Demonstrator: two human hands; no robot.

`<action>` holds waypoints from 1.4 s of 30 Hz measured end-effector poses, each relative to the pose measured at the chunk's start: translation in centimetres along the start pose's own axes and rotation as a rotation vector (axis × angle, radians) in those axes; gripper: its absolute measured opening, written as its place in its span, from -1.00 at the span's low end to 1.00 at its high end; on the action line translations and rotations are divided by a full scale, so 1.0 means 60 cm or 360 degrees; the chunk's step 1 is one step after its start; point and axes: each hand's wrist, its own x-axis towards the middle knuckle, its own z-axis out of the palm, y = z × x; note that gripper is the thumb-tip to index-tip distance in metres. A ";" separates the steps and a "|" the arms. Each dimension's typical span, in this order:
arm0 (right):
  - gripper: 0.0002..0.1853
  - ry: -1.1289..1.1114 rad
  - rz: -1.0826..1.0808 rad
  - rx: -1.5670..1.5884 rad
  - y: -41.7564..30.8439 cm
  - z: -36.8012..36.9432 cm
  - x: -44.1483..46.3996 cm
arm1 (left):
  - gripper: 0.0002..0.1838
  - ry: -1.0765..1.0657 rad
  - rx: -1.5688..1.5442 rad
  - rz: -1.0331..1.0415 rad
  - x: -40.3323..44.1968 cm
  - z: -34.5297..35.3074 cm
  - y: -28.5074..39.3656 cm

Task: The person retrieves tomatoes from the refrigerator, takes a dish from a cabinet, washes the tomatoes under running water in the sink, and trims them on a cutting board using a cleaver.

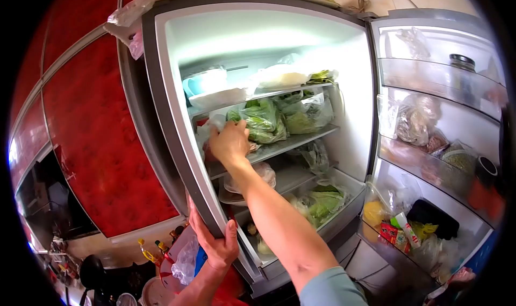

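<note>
Inside, bagged greens [263, 120] crowd the right hand [230, 142], perhaps touching.

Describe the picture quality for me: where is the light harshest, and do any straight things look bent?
Head view: light is harshest inside the refrigerator, washing out its upper walls; head view: the edges of the red cabinet door bow, likely from a wide lens, and the picture's corners are black; head view: the right hand shows fairly clearly.
</note>
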 end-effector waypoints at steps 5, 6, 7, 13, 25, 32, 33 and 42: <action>-0.21 -0.0593 -0.0777 -0.0070 0.065 -0.051 -0.010 | -0.11 0.0000 -0.0110 -0.0155 -0.012 0.006 -0.006; -0.27 -0.0523 -0.0729 -0.0186 0.064 -0.055 -0.008 | -0.10 0.0036 -0.0138 -0.0189 -0.014 0.011 -0.007; -0.34 -0.0444 -0.0639 -0.0276 0.069 -0.057 -0.014 | -0.09 0.0023 -0.0161 -0.0215 -0.018 0.008 -0.008; -0.56 0.0313 -0.0434 -0.0153 0.020 0.032 -0.053 | -0.15 -0.0026 -0.0135 -0.0192 -0.017 0.005 -0.001; -0.49 -0.0707 -0.0440 0.0454 0.117 -0.186 -0.010 | -0.17 -0.0019 -0.0096 -0.0207 -0.025 0.007 -0.011; -0.59 -0.0650 0.0613 0.0457 0.302 -0.122 -0.055 | -0.11 0.0048 -0.0280 -0.0265 -0.025 0.014 -0.013; -0.60 -0.0736 0.0749 0.0567 0.304 -0.108 -0.055 | -0.05 0.0084 -0.0352 -0.0317 -0.024 0.016 -0.012; -0.59 -0.1174 0.0826 0.0997 0.306 -0.103 -0.039 | -0.04 0.0048 -0.0239 -0.0265 -0.023 0.012 -0.013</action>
